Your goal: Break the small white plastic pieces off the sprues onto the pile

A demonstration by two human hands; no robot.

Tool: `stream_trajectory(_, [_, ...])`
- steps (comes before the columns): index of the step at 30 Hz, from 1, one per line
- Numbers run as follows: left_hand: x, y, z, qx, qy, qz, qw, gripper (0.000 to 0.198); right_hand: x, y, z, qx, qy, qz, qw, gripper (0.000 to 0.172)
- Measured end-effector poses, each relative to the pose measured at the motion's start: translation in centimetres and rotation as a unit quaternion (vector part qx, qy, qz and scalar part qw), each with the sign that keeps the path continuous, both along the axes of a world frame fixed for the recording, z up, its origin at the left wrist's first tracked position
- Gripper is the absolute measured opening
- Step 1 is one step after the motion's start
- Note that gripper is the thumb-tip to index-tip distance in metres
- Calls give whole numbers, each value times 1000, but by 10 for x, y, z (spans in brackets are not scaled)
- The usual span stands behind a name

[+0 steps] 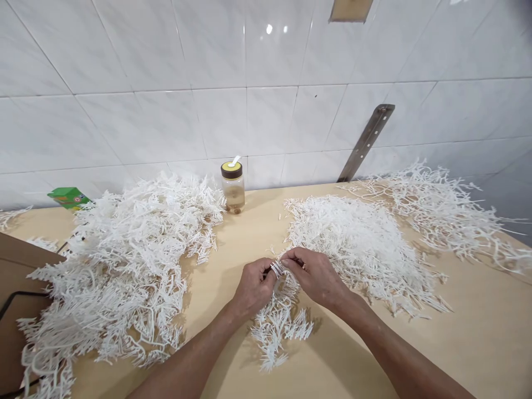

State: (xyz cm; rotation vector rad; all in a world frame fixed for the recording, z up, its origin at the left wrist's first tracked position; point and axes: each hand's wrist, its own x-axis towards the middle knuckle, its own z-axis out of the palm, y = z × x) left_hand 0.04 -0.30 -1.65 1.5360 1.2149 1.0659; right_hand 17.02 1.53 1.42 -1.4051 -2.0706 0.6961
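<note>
My left hand [254, 285] is closed around a small bundle of thin white sticks [277, 270], pinched between thumb and fingers. Beside it, my right hand [313, 274] pinches at the upper end of the same bundle, its fingertips touching it. White branched strands [279, 327], which look like plastic, hang or lie just below the hands, over the wooden tabletop [233, 366]. To the right is a heap of short, thin white pieces [344, 238]. A larger heap of white branched strands [133, 255] spreads out to the left.
A jar with a yellow and dark lid [233, 188] stands near the tiled wall [270, 122]. Behind the left heap sits a green box [68, 197]. A metal strip [366, 144] leans on the wall. Longer white strands [449, 210] lie at far right; a brown box [20, 299] is at left.
</note>
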Motion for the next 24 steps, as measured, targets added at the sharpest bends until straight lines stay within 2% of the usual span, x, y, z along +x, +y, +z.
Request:
stream_trajectory(4, [-2,-1,2,5,22,-32,999,18,1,1,-14,6,13,-30,999,24])
stream_trajectory(8, [-2,-1,1,-12,15,-53,998,15,8,8,-25,106,25,-151,983,22])
stream_trajectory(10, [-1,-1,0,-42,-14,-44,998,16,12,11,-24,144,21,-165,975,17])
stream_trajectory(12, [0,1,0,-74,-45,-32,996,18,14,10,-19,151,13,-148,977,13])
stream_trajectory(14, [0,2,1,-83,-57,-31,994,18,14,7,-12,140,13,-119,983,16])
stream_trajectory(20, [-1,3,3,-36,-12,-34,999,16,4,0,4,51,31,48,997,20])
stream_trajectory(24, [-1,3,2,-25,32,-36,999,16,-1,2,7,50,5,75,996,19])
